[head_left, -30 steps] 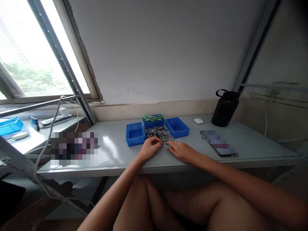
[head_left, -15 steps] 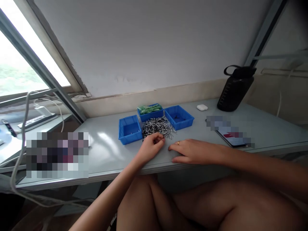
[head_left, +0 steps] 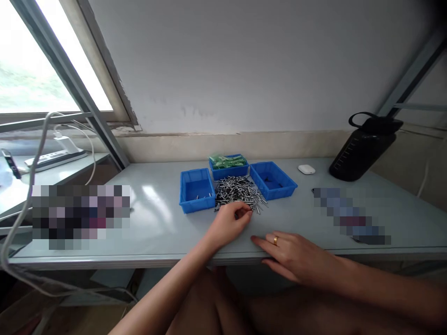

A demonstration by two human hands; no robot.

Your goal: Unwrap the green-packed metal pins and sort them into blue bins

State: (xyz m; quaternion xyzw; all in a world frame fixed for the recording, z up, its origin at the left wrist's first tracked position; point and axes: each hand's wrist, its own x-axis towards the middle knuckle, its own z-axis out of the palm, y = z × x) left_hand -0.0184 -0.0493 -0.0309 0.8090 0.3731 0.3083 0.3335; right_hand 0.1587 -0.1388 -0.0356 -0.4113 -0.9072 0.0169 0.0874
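Observation:
A loose pile of thin silver metal pins (head_left: pixel 239 190), rivet-like, with dark small pieces among them, lies on the table. At its near edge is my left hand (head_left: pixel 231 224), with fingers curled and thumb and fingertips together; anything between them is hidden. My right hand (head_left: pixel 291 253), wearing a ring, is at the table's front edge, fingers stretched out and holding nothing. Left of the pile, a blue box (head_left: pixel 190 206) has a few silver pins inside. The right blue box (head_left: pixel 281 192) contains a few dark pieces. Behind the pile, another blue box (head_left: pixel 228 174) holds green plastic wrapping (head_left: pixel 226 161).
A white earbud case (head_left: pixel 306 169) and a tilted-looking black bottle (head_left: pixel 363 149) stand at the back right. One blurred-out phone (head_left: pixel 349 218) lies right of my hands. Blurred items (head_left: pixel 82 214) occupy the left side, near a white cable (head_left: pixel 30 186) and a power strip (head_left: pixel 56 159).
The head view has shifted, so the whole table appears lower. My right hand has drawn back slightly toward the front edge, away from my left hand, which stays curled by the pile.

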